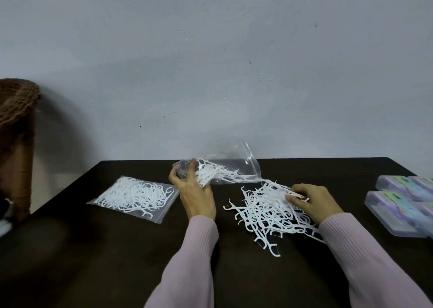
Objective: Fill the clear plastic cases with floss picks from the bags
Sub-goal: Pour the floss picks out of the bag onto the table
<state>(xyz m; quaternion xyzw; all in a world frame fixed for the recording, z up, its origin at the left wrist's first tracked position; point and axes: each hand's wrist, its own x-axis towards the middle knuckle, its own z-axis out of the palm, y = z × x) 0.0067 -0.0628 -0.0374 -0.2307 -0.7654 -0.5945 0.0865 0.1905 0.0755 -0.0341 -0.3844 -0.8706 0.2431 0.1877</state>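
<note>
Emptying the open bag (225,167) is the step in hand, by my reading: the left hand (195,191) grips its closed end, fingers curled round the plastic, with a clump of floss picks (210,173) still lodged just beyond those fingertips. The mouth droops toward the right hand (311,202), whose fingers curl onto the top of the loose pile (269,210); whether they pinch any picks I cannot tell. To do this well, lift the gripped end higher and shake lightly so the clump slides out onto the pile instead of scattering. A second bag (134,196), apparently sealed and full, lies outside the left thumb. The clear cases (396,210) sit past the right knuckles on the dark table (117,261), lids apparently closed, none filled yet
</note>
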